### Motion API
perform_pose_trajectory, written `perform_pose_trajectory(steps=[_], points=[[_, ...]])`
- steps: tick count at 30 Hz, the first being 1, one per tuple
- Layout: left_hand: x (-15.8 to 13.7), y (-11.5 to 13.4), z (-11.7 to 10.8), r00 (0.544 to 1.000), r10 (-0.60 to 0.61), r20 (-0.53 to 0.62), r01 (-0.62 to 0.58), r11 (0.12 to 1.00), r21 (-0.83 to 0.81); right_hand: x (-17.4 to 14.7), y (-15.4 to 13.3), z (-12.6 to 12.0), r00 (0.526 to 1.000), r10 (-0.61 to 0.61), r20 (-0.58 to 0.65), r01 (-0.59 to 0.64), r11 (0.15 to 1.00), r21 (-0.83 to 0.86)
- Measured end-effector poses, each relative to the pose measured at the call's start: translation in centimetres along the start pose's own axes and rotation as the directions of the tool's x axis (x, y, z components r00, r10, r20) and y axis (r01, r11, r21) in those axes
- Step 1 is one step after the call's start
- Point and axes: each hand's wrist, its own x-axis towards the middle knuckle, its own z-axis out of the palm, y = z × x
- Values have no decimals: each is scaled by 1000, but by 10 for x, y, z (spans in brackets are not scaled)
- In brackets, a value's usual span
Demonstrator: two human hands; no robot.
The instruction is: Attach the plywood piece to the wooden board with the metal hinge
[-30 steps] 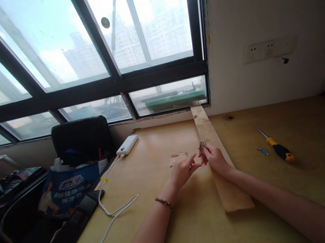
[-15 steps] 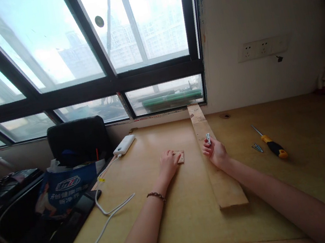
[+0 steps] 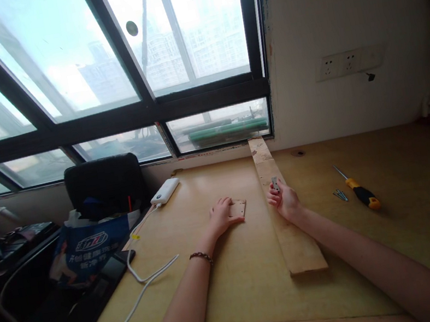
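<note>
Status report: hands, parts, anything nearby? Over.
Right hand: holding small metal piece over long board. Left hand: touching small wooden piece. Screwdriver and screws right of long board.

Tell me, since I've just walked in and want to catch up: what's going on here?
A person is working with two bare hands. The right hand holds a small grey rectangular metal piece up over a long flat pale wooden board. The left hand is at a small flat light-wood plate on the yellowish tabletop; whether it grips it is unclear. A yellow-and-black-handled screwdriver and slim metal screws lie to the right.
</note>
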Motion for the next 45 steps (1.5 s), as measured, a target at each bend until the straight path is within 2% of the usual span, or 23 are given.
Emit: perform_pose_trajectory(steps=[4, 7, 10, 13, 16, 20, 23, 27, 31, 33, 35, 37, 38, 40, 42, 45], points=[[-2, 3, -3, 998, -64, -21, 64, 998, 1, -2, -2, 4, 1000, -16, 5, 16, 1000, -15], [-3, 9, -3, 990, -106, -88, 105, 994, -18, -4, -2, 6, 1000, -27, 0, 27, 1000, -12], [-2, 16, -2, 978, -106, -178, 69, 977, -200, -2, -1, 5, 999, -45, 4, 45, 999, -15], [2, 24, 2, 948, -196, -251, 61, 885, -461, 0, 2, 2, 995, -92, 22, 93, 994, -49], [4, 36, 7, 927, -283, -247, 85, 798, -597, -1, 5, 2, 989, -139, 41, 143, 980, -138], [-4, 54, 7, 924, -169, -343, -50, 836, -546, -7, 9, 7, 979, -161, 121, 192, 932, -308], [-12, 67, 2, 897, -53, -440, -174, 871, -460, -12, 10, 12, 973, -128, 194, 196, 902, -385], [-17, 76, -3, 867, 0, -498, -217, 900, -377, -15, 9, 13, 967, -96, 235, 197, 869, -455], [-19, 77, -2, 849, 67, -523, -266, 911, -315, -17, 9, 13, 947, -99, 307, 270, 765, -585], [-19, 77, 0, 841, 64, -537, -276, 905, -325, -17, 9, 12, 946, -118, 301, 285, 742, -607], [-18, 77, 2, 827, -21, -562, -243, 888, -391, -15, 11, 10, 949, -152, 276, 294, 746, -597], [-16, 77, 4, 839, -159, -520, -182, 819, -544, -13, 12, 6, 950, -186, 249, 299, 766, -568], [-15, 77, 6, 871, -217, -441, -140, 751, -645, -12, 13, 5, 950, -195, 242, 300, 779, -551], [-13, 78, 10, 939, -270, -211, -21, 569, -822, -11, 15, 3, 946, -203, 251, 308, 798, -518], [-13, 82, 14, 960, -276, -35, 72, 366, -928, -11, 16, 3, 940, -201, 275, 320, 798, -511], [-13, 92, 16, 950, -311, 15, 37, 65, -997, -10, 18, 5, 935, -217, 282, 340, 780, -525]])
